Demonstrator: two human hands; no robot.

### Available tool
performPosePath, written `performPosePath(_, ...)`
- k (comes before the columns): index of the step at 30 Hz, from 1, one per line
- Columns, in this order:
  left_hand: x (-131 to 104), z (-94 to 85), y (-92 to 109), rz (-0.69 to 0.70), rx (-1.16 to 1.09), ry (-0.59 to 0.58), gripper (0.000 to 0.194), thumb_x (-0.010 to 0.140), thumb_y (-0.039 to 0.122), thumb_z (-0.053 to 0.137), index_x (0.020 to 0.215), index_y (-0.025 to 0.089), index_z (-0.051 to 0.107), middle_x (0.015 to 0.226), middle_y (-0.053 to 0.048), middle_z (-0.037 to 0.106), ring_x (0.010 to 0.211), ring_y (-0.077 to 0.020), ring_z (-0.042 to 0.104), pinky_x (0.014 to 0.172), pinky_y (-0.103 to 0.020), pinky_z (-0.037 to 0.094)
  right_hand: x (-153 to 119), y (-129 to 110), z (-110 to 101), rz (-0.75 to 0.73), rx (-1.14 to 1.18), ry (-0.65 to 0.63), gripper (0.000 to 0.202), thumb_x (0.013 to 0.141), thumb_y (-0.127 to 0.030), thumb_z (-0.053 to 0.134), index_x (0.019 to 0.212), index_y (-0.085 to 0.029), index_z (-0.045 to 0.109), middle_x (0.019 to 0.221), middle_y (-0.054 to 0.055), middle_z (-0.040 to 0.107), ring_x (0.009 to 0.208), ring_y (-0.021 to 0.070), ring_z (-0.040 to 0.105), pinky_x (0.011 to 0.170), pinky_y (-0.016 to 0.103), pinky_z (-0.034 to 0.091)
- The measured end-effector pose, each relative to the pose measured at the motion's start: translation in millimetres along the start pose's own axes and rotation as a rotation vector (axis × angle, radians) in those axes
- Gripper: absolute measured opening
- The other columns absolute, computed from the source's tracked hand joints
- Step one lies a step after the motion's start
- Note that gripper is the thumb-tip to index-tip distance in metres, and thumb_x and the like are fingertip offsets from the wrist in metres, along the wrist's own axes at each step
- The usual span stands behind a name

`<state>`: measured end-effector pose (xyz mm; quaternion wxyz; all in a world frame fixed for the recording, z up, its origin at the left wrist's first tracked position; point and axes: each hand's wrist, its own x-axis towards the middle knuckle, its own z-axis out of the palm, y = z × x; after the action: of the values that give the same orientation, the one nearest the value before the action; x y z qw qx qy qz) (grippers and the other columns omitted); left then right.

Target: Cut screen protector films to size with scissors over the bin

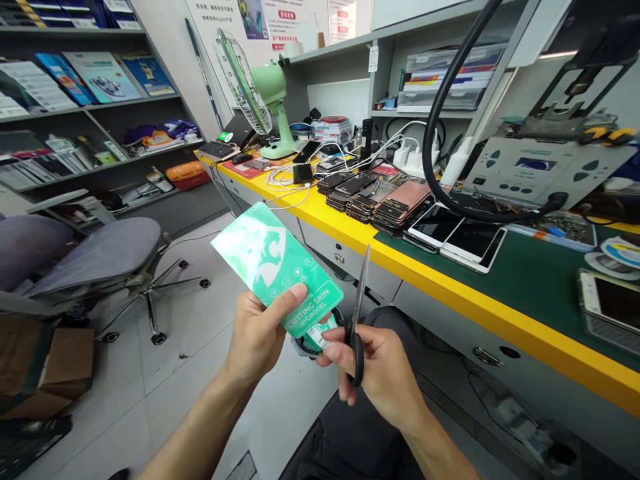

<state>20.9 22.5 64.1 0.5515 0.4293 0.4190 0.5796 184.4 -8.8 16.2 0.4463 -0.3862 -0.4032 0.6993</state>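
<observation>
Thumb on top, my left hand [257,337] grips a flat green packet [273,243] printed "Cutting Skin Hydrogel". The packet is tilted, with its far end up and to the left. My right hand [387,373] has its fingers around the black handles of a pair of scissors [360,293]. Their blades look closed, point upward and stand to the right of the packet, apart from it. Below and behind the packet's near end is a small bin [299,347], partly hidden by my hands, with green and white scrap [316,335] in it.
A yellow-edged workbench [450,277] runs along the right, with stacked phone parts [360,197], white phones [475,240] and a soldering or hot-air station [530,170]. A black hose [427,133] arches over it. A green fan [277,100] stands farther back. An office chair [115,250] is at left.
</observation>
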Motion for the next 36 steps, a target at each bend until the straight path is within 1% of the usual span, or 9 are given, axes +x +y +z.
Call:
performPosePath(3,0,1.7,0,0.014,-0.012,0.025,0.011,0.078,0.027,0.077,0.078,0.017,0.073,0.067,-0.005,0.071,0.066,-0.0275,0.072,0.059,-0.038,0.061,-5,0,-9,0.089,-0.052,-0.014,0.041,0.076,-0.050,0.081,0.084,-0.012,0.069,0.074,0.007,0.075,0.034,0.0064,0.053,0.033,0.016,0.041)
performPosePath(7,-1,4.3,0,-0.001,-0.054,0.040,0.010,0.076,0.025,0.078,0.078,0.016,0.073,0.067,-0.004,0.071,0.065,-0.0276,0.073,0.061,-0.040,0.064,-14,0,-19,0.157,-0.136,-0.057,0.044,0.078,-0.056,0.077,0.084,-0.013,0.066,0.079,0.009,0.076,0.033,0.0049,0.051,0.032,0.015,0.038)
performPosePath(10,-1,6.0,2,-0.020,-0.086,0.058,0.012,0.074,0.024,0.079,0.078,0.014,0.072,0.070,-0.005,0.072,0.064,-0.0272,0.073,0.060,-0.040,0.065,-19,1,-25,0.132,-0.188,-0.083,0.047,0.080,-0.058,0.075,0.092,-0.012,0.072,0.077,0.010,0.076,0.035,0.0055,0.051,0.033,0.015,0.035)
performPosePath(12,0,6.6,3,-0.022,-0.088,0.066,0.014,0.073,0.024,0.079,0.079,0.014,0.072,0.072,-0.006,0.072,0.064,-0.0272,0.073,0.057,-0.039,0.065,-21,0,-26,0.101,-0.184,-0.041,0.049,0.078,-0.057,0.078,0.096,-0.012,0.075,0.074,0.010,0.075,0.036,0.0054,0.049,0.034,0.016,0.034)
performPosePath(15,2,6.0,3,-0.022,-0.074,0.076,0.015,0.072,0.024,0.079,0.079,0.014,0.072,0.071,-0.005,0.072,0.064,-0.0274,0.073,0.053,-0.037,0.064,-22,-2,-24,0.099,-0.140,0.005,0.048,0.070,-0.054,0.085,0.090,-0.013,0.073,0.070,0.008,0.073,0.038,0.0058,0.044,0.035,0.019,0.033)
performPosePath(18,3,3.6,2,-0.011,-0.061,0.081,0.015,0.073,0.024,0.080,0.082,0.014,0.072,0.074,-0.005,0.072,0.064,-0.0270,0.074,0.059,-0.039,0.065,-22,-4,-19,0.088,-0.115,-0.041,0.042,0.062,-0.045,0.092,0.079,-0.014,0.068,0.063,0.005,0.070,0.049,0.0107,0.053,0.048,0.021,0.043)
performPosePath(21,1,1.4,1,-0.007,-0.065,0.109,0.017,0.073,0.023,0.081,0.085,0.014,0.072,0.077,-0.005,0.073,0.068,-0.0271,0.074,0.064,-0.040,0.065,-21,-5,-13,0.066,-0.090,-0.137,0.040,0.067,-0.047,0.088,0.075,-0.015,0.066,0.061,0.004,0.068,0.056,0.0125,0.057,0.057,0.024,0.046)
performPosePath(28,-3,0.4,3,-0.019,-0.090,0.176,0.021,0.070,0.023,0.082,0.087,0.015,0.073,0.081,-0.005,0.074,0.075,-0.0267,0.074,0.066,-0.036,0.062,-13,1,-4,0.047,-0.058,-0.226,0.041,0.073,-0.052,0.083,0.073,-0.015,0.067,0.059,0.003,0.066,0.046,0.0081,0.047,0.047,0.021,0.038)
performPosePath(36,-6,0.8,5,-0.035,-0.068,0.190,0.018,0.069,0.024,0.082,0.083,0.015,0.073,0.076,-0.004,0.072,0.067,-0.0226,0.071,0.056,-0.030,0.060,-10,1,-4,0.058,-0.077,-0.238,0.043,0.074,-0.055,0.082,0.071,-0.015,0.066,0.057,0.003,0.065,0.043,0.0071,0.044,0.041,0.019,0.032)
